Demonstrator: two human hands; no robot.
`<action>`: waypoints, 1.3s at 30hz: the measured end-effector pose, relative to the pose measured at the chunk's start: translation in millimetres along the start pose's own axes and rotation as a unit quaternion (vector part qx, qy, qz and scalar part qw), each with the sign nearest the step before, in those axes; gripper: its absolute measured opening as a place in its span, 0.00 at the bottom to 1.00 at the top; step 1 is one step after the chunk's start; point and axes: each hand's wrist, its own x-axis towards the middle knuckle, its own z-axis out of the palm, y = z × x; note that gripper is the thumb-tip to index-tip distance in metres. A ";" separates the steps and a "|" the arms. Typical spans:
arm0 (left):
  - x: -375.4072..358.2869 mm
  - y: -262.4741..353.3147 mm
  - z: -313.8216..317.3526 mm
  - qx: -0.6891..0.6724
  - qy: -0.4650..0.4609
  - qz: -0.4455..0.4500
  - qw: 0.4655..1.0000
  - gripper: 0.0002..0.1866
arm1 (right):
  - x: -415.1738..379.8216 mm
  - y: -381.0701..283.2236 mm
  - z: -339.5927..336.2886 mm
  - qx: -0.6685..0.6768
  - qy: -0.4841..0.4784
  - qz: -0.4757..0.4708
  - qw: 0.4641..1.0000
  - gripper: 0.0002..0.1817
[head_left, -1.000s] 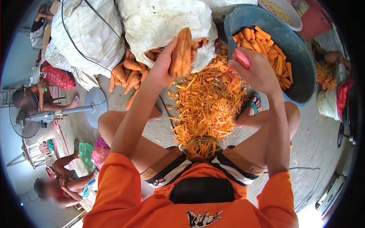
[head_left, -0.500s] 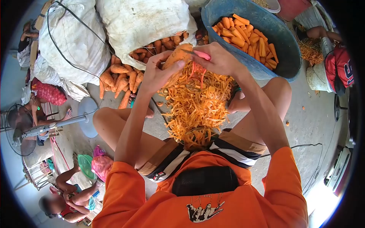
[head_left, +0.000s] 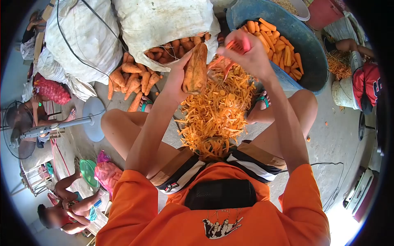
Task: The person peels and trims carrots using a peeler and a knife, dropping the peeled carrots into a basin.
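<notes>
A large unpeeled-looking carrot (head_left: 195,69) with brownish skin is gripped in my left hand (head_left: 176,80), its blunt end turned towards me. Up and to the right, apart from the carrot, my right hand (head_left: 252,55) is closed on a pinkish-red peeler (head_left: 237,45), partly hidden by the fingers. Beneath both hands, between my legs, lies a big heap of orange carrot peelings (head_left: 215,115). Unpeeled carrots (head_left: 131,80) spill from the mouth of a white sack (head_left: 164,24) beyond my left hand. Peeled carrots (head_left: 283,51) fill part of a blue tub (head_left: 314,61) beyond my right hand.
Another full white sack (head_left: 82,45) stands at the far left. A grey standing fan (head_left: 20,131) and a cable (head_left: 328,164) flank me. Other people sit at left and right; one wears a red garment (head_left: 365,84) beside a white bucket (head_left: 344,92).
My right hand has drawn away from the carrot, up and right towards the blue tub, with the peeler. The carrot has turned in my left hand, its blunt end now facing me.
</notes>
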 end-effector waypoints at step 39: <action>-20.4 -1.0 9.6 -0.038 -0.063 -0.091 0.993 0.21 | 17.1 16.9 3.6 0.066 0.147 -0.078 0.984 0.13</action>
